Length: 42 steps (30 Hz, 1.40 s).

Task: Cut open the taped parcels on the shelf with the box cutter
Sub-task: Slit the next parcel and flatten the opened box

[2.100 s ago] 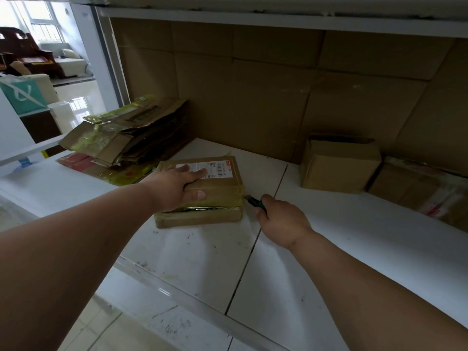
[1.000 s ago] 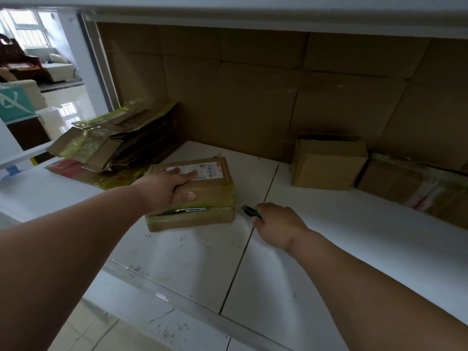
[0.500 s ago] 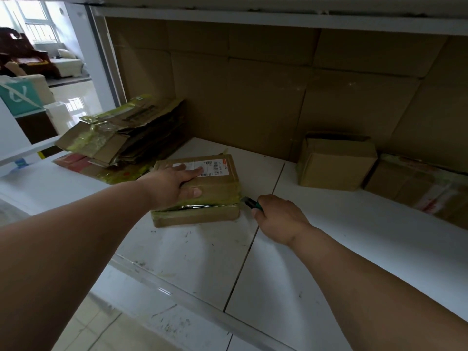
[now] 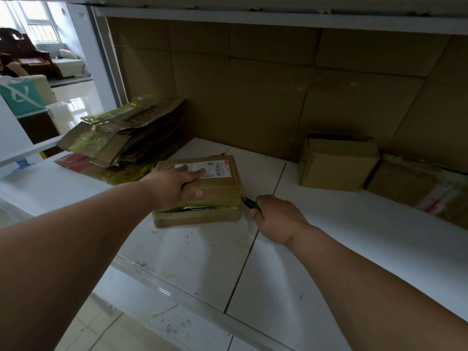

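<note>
Spanning the view, white shelf [image 4: 342, 239] backed with cardboard; flattened boxes [image 4: 121, 135] piled far left, two boxes [image 4: 336, 163] far right. Lying mid-shelf, taped parcel [image 4: 215, 191], pinned from above by left hand [image 4: 174, 187], fingers flat, thumb over its near edge. Touching its right corner, box cutter [image 4: 250, 202], gripped tight in right hand [image 4: 278, 219]

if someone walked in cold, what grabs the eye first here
The left hand pressing flat on a taped parcel mid-shelf, and the right hand gripping a box cutter at the parcel's right edge. Next, a heap of flattened cartons at back left.
</note>
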### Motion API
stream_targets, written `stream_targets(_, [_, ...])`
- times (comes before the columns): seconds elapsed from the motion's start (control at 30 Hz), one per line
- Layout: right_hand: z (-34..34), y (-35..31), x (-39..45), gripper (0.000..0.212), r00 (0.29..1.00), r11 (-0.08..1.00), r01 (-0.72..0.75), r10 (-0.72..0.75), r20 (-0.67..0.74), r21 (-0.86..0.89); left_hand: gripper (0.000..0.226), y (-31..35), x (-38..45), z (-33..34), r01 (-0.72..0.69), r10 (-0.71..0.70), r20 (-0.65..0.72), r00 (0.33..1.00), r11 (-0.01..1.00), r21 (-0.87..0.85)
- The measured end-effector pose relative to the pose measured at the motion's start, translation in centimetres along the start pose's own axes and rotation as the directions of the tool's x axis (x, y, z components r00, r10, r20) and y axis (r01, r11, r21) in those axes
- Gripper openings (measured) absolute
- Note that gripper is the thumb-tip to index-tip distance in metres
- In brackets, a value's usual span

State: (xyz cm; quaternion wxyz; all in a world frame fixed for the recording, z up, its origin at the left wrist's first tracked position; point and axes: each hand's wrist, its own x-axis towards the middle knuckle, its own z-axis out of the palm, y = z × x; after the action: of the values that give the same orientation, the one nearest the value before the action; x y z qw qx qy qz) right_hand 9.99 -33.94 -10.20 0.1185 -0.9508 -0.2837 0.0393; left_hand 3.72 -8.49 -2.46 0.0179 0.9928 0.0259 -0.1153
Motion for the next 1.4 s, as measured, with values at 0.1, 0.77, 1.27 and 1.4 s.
stream_targets(0.1, [0.0,0.0,0.0,0.02,1.0,1.0,-0.002,0.002,0.002,0.007,0.064,-0.1,0.1,0.1,0.0,0.0,-0.003,1.0,1.0,0.014])
stream_targets(0.77, [0.8,0.0,-0.5,0.018,0.985,0.974,0.028,0.012,0.173,-0.225,0.065,0.1,-0.2,-0.1,0.003,-0.003,0.003,1.0,1.0,-0.005])
stream_targets(1.27, [0.3,0.6,-0.7,0.024,0.993,0.996,-0.09,0.089,0.076,0.011,0.07,0.1,0.6,-0.4,0.059,-0.059,-0.045,0.997,0.998,0.011])
stream_targets(1.4, [-0.4,0.3,-0.9,0.029,0.984,0.977,-0.162,0.15,0.093,0.136,0.075,1.4,1.4,-1.0,0.121,-0.115,-0.086,0.99,0.99,0.067])
